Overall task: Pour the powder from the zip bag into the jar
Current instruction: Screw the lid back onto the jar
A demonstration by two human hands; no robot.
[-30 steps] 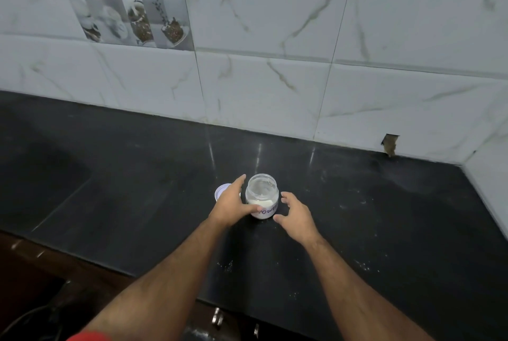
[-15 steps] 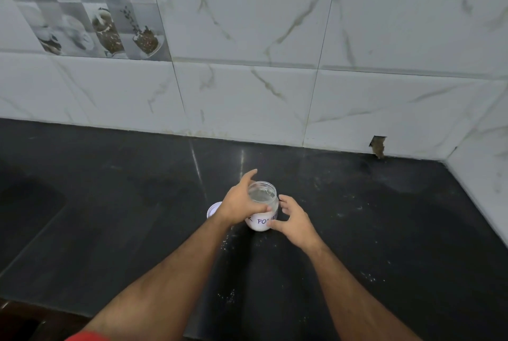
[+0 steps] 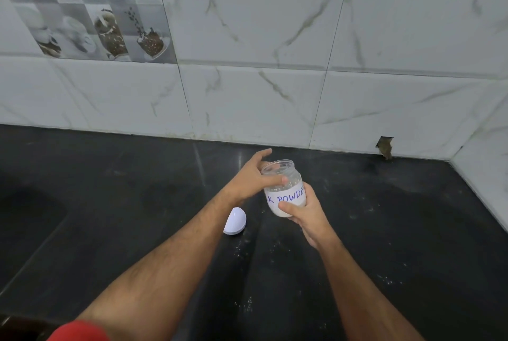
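A clear jar (image 3: pixel 284 187) with a white label reading "POWDER" is held just above the black counter (image 3: pixel 384 230), tilted slightly left. White powder fills its lower part and its mouth has no lid. My right hand (image 3: pixel 302 210) grips the jar's lower half from the right. My left hand (image 3: pixel 253 176) holds its neck, thumb across the front and fingers behind the rim. A white lid (image 3: pixel 235 221) lies on the counter under my left wrist. No zip bag is in view.
White marble-look tiles (image 3: pixel 247 93) form the back wall, and a side wall closes the corner at the right. A small chipped hole (image 3: pixel 384 147) sits at the wall's base. Specks of spilled powder (image 3: pixel 244 247) dot the counter near me.
The jar has come up off the counter. My right hand, open beside it before, now grips its lower half, and my left hand has shifted to the neck. The view has tilted upward.
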